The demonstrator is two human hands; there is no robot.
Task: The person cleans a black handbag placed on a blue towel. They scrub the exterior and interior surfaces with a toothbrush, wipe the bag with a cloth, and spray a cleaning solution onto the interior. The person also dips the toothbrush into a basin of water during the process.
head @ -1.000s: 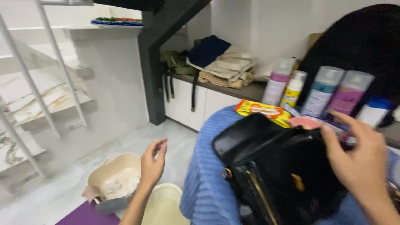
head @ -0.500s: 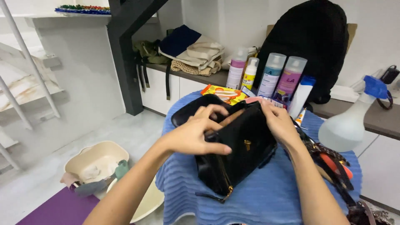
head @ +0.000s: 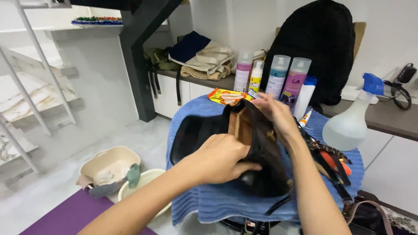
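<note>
A black leather handbag (head: pixel 198 132) lies on a blue ribbed towel (head: pixel 209 200) that covers a small round stand. The bag's flap is folded back and its tan inside (head: pixel 242 126) shows. My left hand (head: pixel 220 159) presses down on the bag's front, its fingers curled against the leather. My right hand (head: pixel 276 114) grips the bag's far upper edge and holds it apart. The bag's strap (head: pixel 335 167), black with orange and patterned parts, trails off to the right over the towel.
Several spray cans and bottles (head: pixel 278 76) stand behind the bag, with a yellow-orange packet (head: pixel 224 95), a clear spray bottle with a blue trigger (head: pixel 350 122) and a black backpack (head: pixel 322 43). Beige basins (head: pixel 109 163) sit on the floor at the left beside a purple mat (head: pixel 65 217).
My left hand came up from beside the basins onto the bag. The bag has been turned and its flap opened, so the tan inside now shows.
</note>
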